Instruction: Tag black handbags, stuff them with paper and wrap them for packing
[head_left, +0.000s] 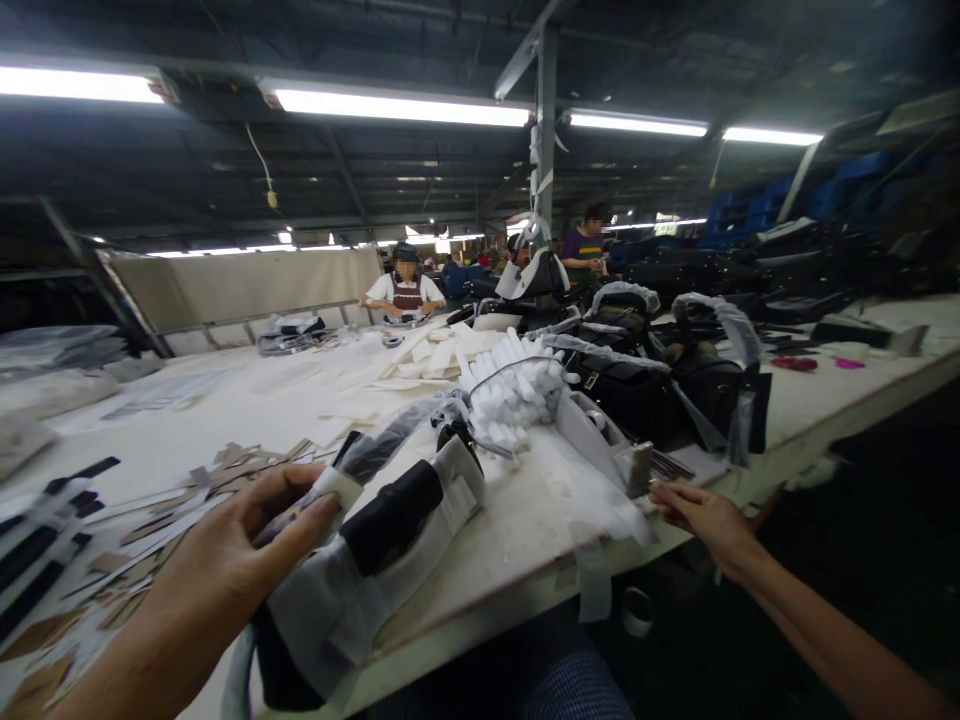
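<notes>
At the front of the table, a black bag lies partly covered in thin white wrapping. My left hand is beside it, thumb and fingers closed on a small whitish piece at the bag's upper side. A strap sleeved in clear plastic runs behind that piece. Over to the right, my right hand is pinched at the table edge, close to a small tan block. Whatever its fingertips hold is too small to make out.
A bundle of white rolls stands mid-table. Behind it sit black bags with wrapped handles. Brown and white strips lie at left. A tape roll hangs below the edge. Across the table, a person works.
</notes>
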